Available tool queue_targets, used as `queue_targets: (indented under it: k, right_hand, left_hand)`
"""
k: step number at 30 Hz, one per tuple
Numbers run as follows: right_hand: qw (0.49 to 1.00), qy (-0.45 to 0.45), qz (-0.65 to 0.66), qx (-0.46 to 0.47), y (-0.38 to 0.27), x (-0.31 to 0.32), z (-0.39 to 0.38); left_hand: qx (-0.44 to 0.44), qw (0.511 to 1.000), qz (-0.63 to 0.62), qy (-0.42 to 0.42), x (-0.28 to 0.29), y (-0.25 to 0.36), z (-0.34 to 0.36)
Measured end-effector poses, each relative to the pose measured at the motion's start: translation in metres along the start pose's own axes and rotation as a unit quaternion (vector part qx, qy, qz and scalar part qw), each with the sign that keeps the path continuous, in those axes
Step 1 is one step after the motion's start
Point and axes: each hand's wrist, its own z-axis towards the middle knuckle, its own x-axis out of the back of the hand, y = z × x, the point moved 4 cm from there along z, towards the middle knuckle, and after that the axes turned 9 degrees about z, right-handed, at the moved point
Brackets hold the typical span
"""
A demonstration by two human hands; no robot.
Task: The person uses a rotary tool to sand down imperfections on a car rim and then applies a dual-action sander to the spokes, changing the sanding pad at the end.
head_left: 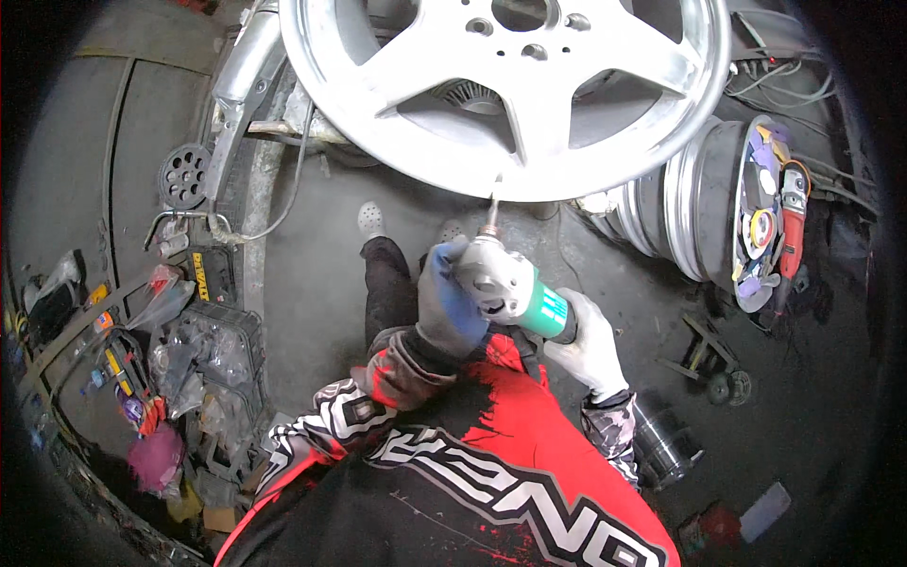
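A: Right up close, the left hand (pixel 452 300) in a blue-and-grey glove is wrapped against the silver metal head of a green-bodied power tool (pixel 515 286), and the right hand (pixel 590 348), white-gloved, grasps its dark rear end!

B: So it sits at the chest, nose pointing away. Heavy?

A: Fairly hefty, I'd judge, and rigid throughout. Smooth casing, so it could slip in a loose grip; one hand on the head, one at the rear looks the sound hold. Fingers off that thin metal bit (pixel 495 201), surely the hazardous end.

B: And its tip?

A: Overlapping the lip of the big silver five-spoke alloy wheel (pixel 539 109)! Touching or just short, I can't tell. That wheel looks heavy and stiff, smooth too; the rim would be the place to grab.

B: Beneath it?

A: Its support is mostly hidden. Below lies a dull grey floor (pixel 316 274). Over on the right, a second silver wheel (pixel 688 198) lies sideways, abrasive discs (pixel 761 229) gathered at its face, a red angle grinder (pixel 792 222) alongside.

B: The left?

A: A dark plastic crate (pixel 253 331) with clear bags, and loose grey cables (pixel 779 90) far off, upper right!
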Motion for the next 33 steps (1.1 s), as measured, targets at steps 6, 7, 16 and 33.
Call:
queue_targets:
  k: [6,7,16,33]
  right_hand:
    - [0.999,-0.025,-0.018,0.034,-0.019,-0.014,0.019]
    - [0.999,-0.024,-0.017,0.023,-0.019,-0.012,0.017]
    - [1.000,-0.014,-0.021,0.016,-0.018,-0.007,0.012]
    - [1.000,-0.009,-0.024,0.016,-0.022,-0.007,0.011]
  left_hand:
    - [-0.041,0.997,-0.018,0.060,0.004,0.025,-0.018]
    - [-0.033,0.998,-0.027,0.036,0.006,0.024,-0.015]
    - [-0.040,0.998,-0.034,-0.021,0.018,0.015,-0.001]
    - [-0.034,0.998,-0.049,-0.015,0.017,0.013,0.004]
